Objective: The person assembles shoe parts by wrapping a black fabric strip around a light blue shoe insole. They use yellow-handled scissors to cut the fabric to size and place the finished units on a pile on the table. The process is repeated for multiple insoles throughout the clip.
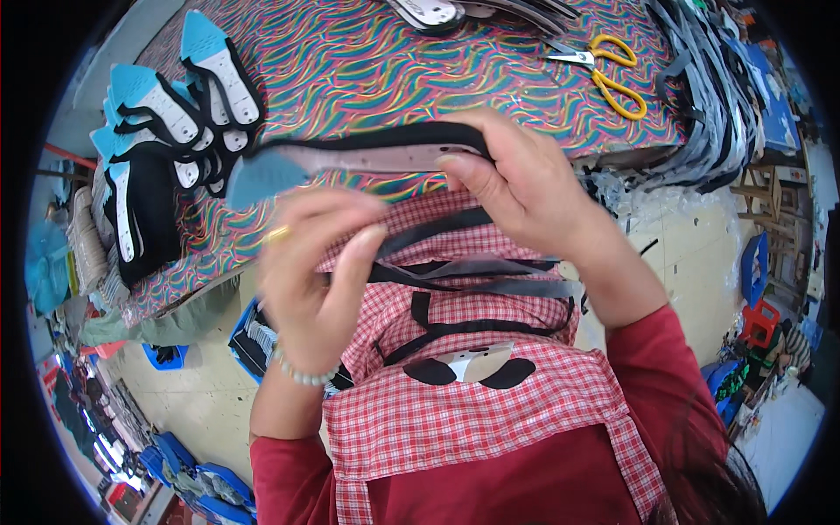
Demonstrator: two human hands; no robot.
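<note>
My right hand [525, 188] is closed round the heel end of a shoe insole [367, 158], thumb in front. The insole has a pale pinkish-white body, a blue pointed toe and a black strip along its far edge. My left hand [311, 271] is just below the blue toe, its fingers curved and blurred by motion. Whether it touches the insole or grips anything, I cannot tell. Several thin black strips [464, 273] stretch rightward from beside the left hand, in front of my red checked apron [472, 420].
Similar blue-toed insoles [171, 114] are piled at the table's left. Yellow-handled scissors [612, 74] lie at the back right, near more insoles [429, 12]. A bundle of black and grey strips [713, 105] hangs over the right edge of the patterned table [350, 70].
</note>
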